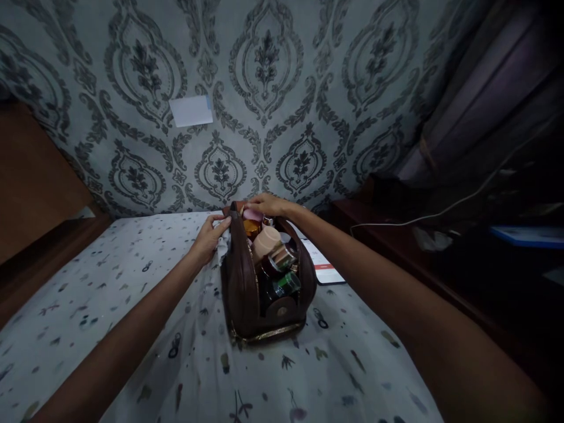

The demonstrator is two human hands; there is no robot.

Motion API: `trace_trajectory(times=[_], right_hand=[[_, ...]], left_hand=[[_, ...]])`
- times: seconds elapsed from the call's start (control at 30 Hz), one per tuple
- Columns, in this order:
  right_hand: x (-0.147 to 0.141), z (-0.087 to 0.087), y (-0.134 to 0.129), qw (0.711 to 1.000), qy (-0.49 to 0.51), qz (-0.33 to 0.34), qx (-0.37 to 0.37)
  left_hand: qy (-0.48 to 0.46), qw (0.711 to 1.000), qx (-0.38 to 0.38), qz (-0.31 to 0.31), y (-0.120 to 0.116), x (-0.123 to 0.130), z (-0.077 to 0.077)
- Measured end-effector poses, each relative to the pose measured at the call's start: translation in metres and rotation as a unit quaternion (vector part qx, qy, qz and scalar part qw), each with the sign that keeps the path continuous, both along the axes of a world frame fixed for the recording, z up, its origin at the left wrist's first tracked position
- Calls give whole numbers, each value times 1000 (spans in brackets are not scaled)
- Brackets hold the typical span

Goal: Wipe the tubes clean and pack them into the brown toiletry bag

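A dark brown zippered bag (241, 288) stands unzipped on the patterned bedsheet (145, 329). Inside it are several containers, among them a beige one (267, 242), a green one (287, 284) and an amber one (252, 228). My left hand (210, 236) is closed on the bag's left rim near the far end, beside a crumpled whitish cloth (222, 245). My right hand (266, 205) reaches over the far end of the bag, its fingers at a pink item (253, 215); whether they grip it is unclear.
Right of the bag lies a phone or tablet with a lit screen (325, 271). A patterned wall (264, 141) rises behind the bed. At the right are a dark red ledge (379, 247), a white cable (445, 210) and a curtain (476, 111). Wooden furniture (39, 182) stands left.
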State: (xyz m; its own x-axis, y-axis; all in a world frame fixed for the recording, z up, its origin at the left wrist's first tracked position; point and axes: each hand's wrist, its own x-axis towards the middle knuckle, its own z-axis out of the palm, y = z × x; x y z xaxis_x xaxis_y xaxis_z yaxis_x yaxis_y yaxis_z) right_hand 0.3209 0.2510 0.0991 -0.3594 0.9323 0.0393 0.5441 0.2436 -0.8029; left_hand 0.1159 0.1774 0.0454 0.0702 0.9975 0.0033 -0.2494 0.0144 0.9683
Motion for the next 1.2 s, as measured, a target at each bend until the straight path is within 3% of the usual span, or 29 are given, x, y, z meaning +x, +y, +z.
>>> trace_trajectory(times=[0.33,0.5,0.67,0.97,1.2], right_hand=[[-7,1,-2,997,17,78,-3],[4,3,0,993,24,118,7],[14,-5,1,989,34,141,13],[13,-10,6,985,79,150,-3],[15,-18,9,989,114,93,-26]], left_hand=[[-1,1000,-5,-4,-1,0,1],[-3,1000,-8,-2,-1,1,1],[-5,1000,-9,0,2,1,0],[3,1000,-8,-6,5,0,1],[7,1000,-14,3,11,-2,2]])
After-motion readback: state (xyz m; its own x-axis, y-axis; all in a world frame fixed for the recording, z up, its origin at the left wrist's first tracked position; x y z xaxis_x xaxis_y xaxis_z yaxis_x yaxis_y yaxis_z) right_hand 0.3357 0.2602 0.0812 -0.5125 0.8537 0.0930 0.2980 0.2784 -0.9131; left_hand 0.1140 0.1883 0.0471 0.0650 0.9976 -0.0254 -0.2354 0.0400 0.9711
